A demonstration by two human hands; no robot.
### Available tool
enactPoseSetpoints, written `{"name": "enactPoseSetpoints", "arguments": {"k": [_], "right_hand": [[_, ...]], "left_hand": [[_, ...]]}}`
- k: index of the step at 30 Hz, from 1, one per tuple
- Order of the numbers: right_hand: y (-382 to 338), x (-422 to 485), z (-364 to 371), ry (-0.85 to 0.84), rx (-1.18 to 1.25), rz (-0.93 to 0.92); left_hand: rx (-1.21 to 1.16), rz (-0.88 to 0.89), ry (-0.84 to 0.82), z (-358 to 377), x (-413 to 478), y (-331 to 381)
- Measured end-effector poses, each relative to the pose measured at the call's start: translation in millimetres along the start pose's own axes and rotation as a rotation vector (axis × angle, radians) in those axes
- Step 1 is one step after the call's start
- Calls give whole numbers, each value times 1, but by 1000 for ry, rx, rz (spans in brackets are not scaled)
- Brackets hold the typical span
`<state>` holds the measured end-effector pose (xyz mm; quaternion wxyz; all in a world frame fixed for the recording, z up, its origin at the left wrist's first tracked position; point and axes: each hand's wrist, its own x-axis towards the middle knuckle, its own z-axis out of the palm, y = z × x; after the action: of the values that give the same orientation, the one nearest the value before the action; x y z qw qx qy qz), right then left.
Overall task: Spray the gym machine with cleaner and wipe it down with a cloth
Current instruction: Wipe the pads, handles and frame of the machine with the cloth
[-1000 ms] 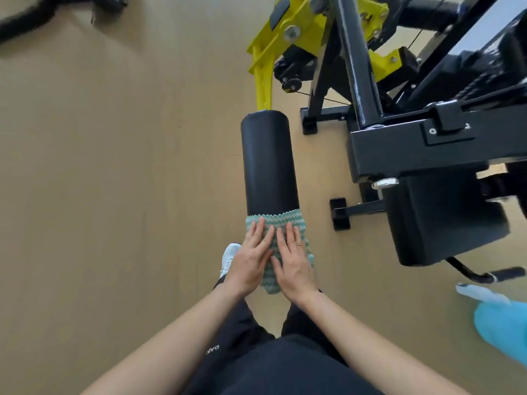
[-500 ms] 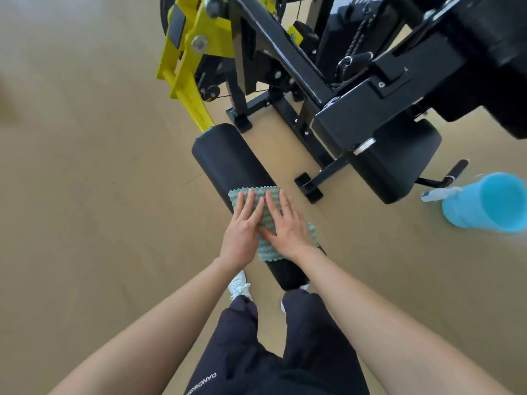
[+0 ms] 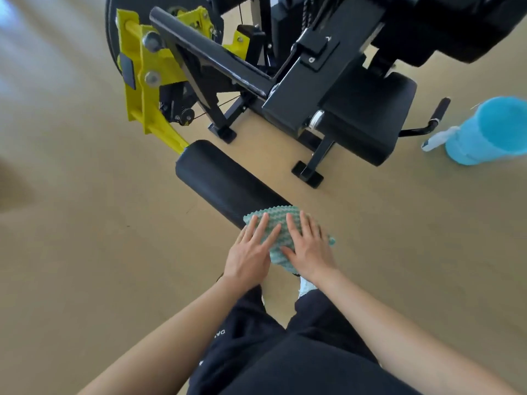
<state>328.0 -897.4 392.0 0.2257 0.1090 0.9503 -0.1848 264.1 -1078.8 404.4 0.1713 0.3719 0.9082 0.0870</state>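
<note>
A black padded roller (image 3: 222, 178) of the gym machine (image 3: 299, 89) juts toward me from a yellow arm (image 3: 142, 89). A green-and-white textured cloth (image 3: 278, 220) is draped over the roller's near end. My left hand (image 3: 248, 252) and my right hand (image 3: 308, 249) lie side by side on the cloth, fingers straight, pressing it against the pad. The roller's near end is hidden under cloth and hands. A blue spray bottle (image 3: 484, 132) with a white nozzle stands on the floor at the right, apart from both hands.
The machine's black frame, seat pad (image 3: 368, 121) and floor feet (image 3: 309, 175) stand behind and right of the roller. A black-gripped handle (image 3: 439, 109) sticks out near the bottle. Tan floor (image 3: 85, 223) spreads to the left. My legs in dark trousers are below.
Both hands have slid the cloth back along the roller toward its near end after reaching farther up it half a second ago. The view has swung, showing more of the machine and bottle.
</note>
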Motion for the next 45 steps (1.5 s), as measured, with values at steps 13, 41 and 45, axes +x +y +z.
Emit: {"name": "enactPoseSetpoints", "arguments": {"k": [13,41,45], "right_hand": [[-164,146,-29,38,33,208],[-152,56,27,444,237,1064],[-166,85,18,447,283,929]], "left_hand": [[21,-123,86,-95,72,-204],[-354,-178,-131,-130,120,-268],[-458,-224,-136,-129,116,-275]]}}
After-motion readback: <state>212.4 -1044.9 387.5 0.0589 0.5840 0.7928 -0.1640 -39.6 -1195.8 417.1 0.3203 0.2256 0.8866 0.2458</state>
